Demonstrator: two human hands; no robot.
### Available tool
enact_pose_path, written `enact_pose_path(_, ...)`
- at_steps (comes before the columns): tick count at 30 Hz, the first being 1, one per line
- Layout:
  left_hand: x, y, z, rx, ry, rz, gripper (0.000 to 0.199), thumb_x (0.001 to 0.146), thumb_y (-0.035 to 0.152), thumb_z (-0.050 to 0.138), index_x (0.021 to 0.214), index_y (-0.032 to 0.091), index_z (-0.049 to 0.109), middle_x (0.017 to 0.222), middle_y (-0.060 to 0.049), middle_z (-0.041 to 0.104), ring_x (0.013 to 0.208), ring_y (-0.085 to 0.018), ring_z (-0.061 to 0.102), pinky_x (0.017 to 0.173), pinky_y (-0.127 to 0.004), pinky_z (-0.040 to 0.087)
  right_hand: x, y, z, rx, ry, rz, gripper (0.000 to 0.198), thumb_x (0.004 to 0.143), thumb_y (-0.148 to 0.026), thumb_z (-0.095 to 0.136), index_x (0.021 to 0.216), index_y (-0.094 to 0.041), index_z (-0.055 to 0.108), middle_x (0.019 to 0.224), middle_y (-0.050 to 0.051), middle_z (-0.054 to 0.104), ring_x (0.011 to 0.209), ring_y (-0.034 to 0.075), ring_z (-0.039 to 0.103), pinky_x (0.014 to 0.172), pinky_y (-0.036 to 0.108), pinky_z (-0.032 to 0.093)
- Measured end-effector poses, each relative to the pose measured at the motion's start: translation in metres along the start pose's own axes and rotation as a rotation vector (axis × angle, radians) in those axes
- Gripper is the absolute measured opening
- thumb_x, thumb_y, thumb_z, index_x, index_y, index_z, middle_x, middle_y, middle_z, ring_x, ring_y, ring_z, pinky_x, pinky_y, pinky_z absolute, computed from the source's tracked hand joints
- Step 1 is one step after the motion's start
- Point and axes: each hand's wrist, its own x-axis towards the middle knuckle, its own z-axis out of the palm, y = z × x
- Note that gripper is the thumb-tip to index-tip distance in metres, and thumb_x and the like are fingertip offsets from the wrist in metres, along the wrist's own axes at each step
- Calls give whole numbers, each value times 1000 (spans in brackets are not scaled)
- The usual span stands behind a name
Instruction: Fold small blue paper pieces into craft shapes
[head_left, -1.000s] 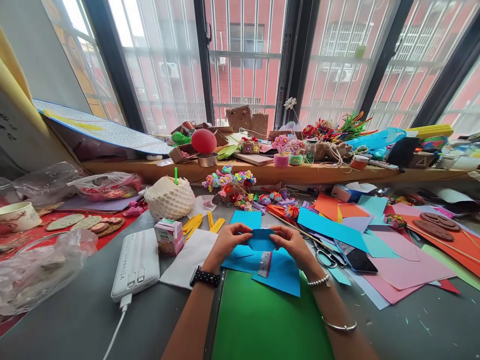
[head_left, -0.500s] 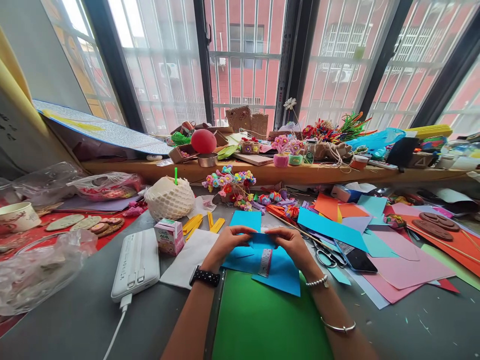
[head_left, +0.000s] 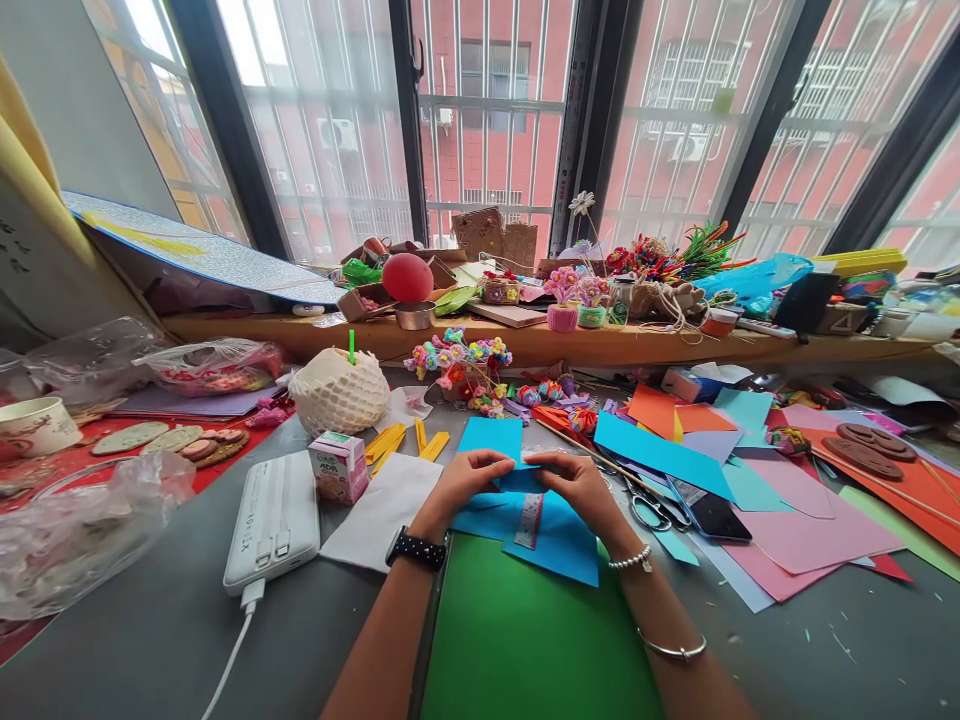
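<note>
Between my two hands is a small piece of blue paper, held up over the table. My left hand pinches its left side, thumb and fingers together. On the other side my right hand grips the paper near its top edge, the fingers curved over it. Beneath them lie larger blue paper sheets, partly over a green board. A narrow ruler-like strip with a printed pattern rests on the blue sheet. Another blue sheet lies just behind my hands.
At left are a white power bank with a cable, a small drink carton and a netted coconut. Scissors, a phone and coloured paper lie at right. Crochet flowers stand behind.
My hands have drawn closer together on the small blue paper. The fingers of my left hand have shifted slightly right, and the paper is turned, showing less of its face.
</note>
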Motion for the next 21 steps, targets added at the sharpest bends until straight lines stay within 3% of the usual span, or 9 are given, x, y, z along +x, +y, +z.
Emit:
enact_pose_path(3, 0, -1, -1, 37, 17, 38, 31, 54, 38, 64, 73, 14, 64, 68, -1, 57, 60, -11, 49, 54, -19, 39, 1, 1, 1, 14, -25, 53, 31, 67, -37, 57, 91, -19, 63, 92, 6, 62, 73, 19, 60, 61, 28, 48)
enact_pose_path(8, 0, -2, 1, 112, 18, 74, 29, 55, 38, 64, 74, 16, 65, 67, 0, 60, 61, -12, 51, 54, -20, 39, 3, 4, 2, -7, -32, 119, 31, 66, -42, 56, 79, -15, 64, 72, 4, 62, 50, 13, 57, 49, 24, 46)
enact_pose_path(21, 1, -3, 5, 113, 81, 68, 29, 52, 35, 66, 70, 14, 66, 62, -1, 61, 53, -11, 50, 50, -20, 41, 4, 9, 4, 4, 40, 145, 29, 64, -43, 58, 72, -16, 65, 62, 2, 61, 46, 13, 55, 46, 24, 45)
